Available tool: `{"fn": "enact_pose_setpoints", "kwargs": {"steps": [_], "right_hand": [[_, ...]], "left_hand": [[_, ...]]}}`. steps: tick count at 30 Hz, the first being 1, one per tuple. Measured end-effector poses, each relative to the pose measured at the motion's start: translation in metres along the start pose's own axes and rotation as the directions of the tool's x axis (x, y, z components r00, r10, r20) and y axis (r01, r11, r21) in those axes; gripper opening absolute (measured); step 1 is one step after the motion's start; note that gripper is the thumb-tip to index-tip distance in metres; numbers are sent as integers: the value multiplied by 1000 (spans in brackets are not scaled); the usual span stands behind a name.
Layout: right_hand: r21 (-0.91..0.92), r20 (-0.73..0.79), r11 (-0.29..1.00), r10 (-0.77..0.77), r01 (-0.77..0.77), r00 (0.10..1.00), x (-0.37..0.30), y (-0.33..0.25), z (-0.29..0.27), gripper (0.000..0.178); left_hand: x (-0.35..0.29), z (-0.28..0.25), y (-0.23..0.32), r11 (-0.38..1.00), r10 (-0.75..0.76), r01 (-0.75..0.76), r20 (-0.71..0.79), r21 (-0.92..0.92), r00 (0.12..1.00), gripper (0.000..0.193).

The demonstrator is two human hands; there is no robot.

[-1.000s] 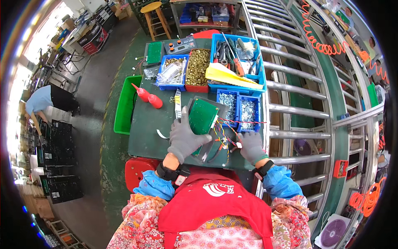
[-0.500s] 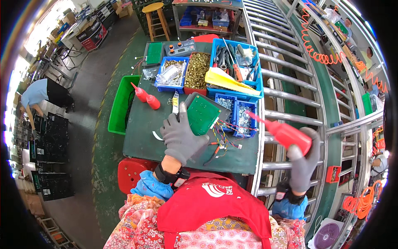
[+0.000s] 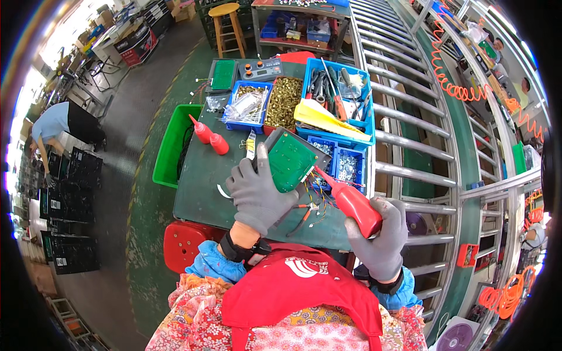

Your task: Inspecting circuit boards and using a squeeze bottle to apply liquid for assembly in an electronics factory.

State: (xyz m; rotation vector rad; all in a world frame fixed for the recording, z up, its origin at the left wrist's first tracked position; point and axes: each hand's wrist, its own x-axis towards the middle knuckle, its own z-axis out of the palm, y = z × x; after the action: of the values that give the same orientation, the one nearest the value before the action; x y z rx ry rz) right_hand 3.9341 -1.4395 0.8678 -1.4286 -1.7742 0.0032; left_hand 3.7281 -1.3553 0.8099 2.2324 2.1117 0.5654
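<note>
My gloved left hand (image 3: 260,190) grips the near left edge of a green circuit board (image 3: 291,159) on a dark backing, held tilted above the table. In my gloved right hand (image 3: 383,237) is a red squeeze bottle (image 3: 356,206), its thin nozzle pointing up and left. The nozzle tip is at the board's right edge; whether it touches cannot be made out. Thin coloured wires trail from under the board. Pliers with orange-marked handles (image 3: 303,219) lie on the table just below it.
Two small red bottles (image 3: 209,139) stand left of the board. Beyond are a blue bin of white ties (image 3: 249,106), brass fittings (image 3: 285,99), blue trays of screws (image 3: 349,168) and a blue tool bin (image 3: 335,88). A roller conveyor (image 3: 413,140) runs along the right.
My right hand has brought the red bottle left and down from over the conveyor, so its nozzle now meets the board's right edge in view. The left hand keeps its hold.
</note>
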Motion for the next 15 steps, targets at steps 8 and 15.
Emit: {"fn": "enact_pose_setpoints", "kwargs": {"steps": [8, 15], "right_hand": [[-3, 32, 1000, 26, -26, 999, 0, 1, 2, 48], [-8, 35, 1000, 30, -30, 999, 0, 1, 3, 47]], "left_hand": [[1, 2, -2, 1000, 25, -25, -14, -4, 1000, 108], [2, 2, 1, 1000, 27, -27, -34, -5, 999, 107]]}}
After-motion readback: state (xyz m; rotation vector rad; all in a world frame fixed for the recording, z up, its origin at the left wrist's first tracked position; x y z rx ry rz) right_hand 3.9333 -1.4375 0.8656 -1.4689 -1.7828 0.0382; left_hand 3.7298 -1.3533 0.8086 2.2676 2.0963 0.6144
